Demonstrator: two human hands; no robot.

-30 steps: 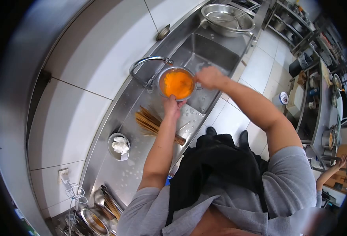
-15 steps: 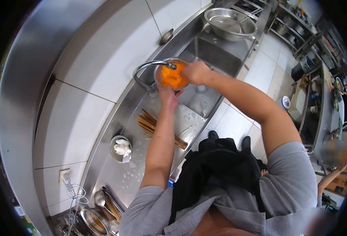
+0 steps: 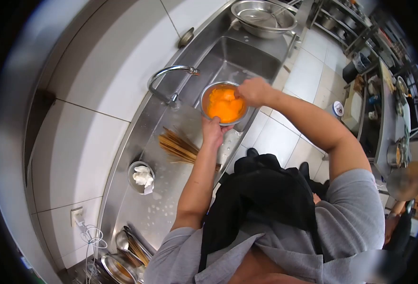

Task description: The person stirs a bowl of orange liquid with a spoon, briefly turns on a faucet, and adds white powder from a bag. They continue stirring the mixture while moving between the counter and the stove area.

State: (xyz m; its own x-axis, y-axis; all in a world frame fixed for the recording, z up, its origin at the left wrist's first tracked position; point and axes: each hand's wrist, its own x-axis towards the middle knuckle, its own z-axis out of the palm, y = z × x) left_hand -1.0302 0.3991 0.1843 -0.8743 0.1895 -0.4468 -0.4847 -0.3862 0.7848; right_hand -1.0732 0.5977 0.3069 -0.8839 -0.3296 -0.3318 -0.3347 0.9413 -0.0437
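Black cloth of an apron (image 3: 270,199) fills the near view. Beyond it, the left hand (image 3: 213,131) is closed on the near edge of a metal bowl (image 3: 224,84), thumb at the rim, probably to keep it steady. Orange mixture (image 3: 223,112) lies inside. The right hand (image 3: 255,92) reaches over the far side with fingers bent inward; their tips are hidden, so I cannot tell whether they grip anything. The bowl is held over the sink (image 3: 249,52), perhaps so drips land there. Below the left forearm, a bundle of sticks (image 3: 176,144) lies on the counter (image 3: 138,213), seemingly out of the way. Farther off, wide basins (image 3: 268,34) stand beyond the sink.
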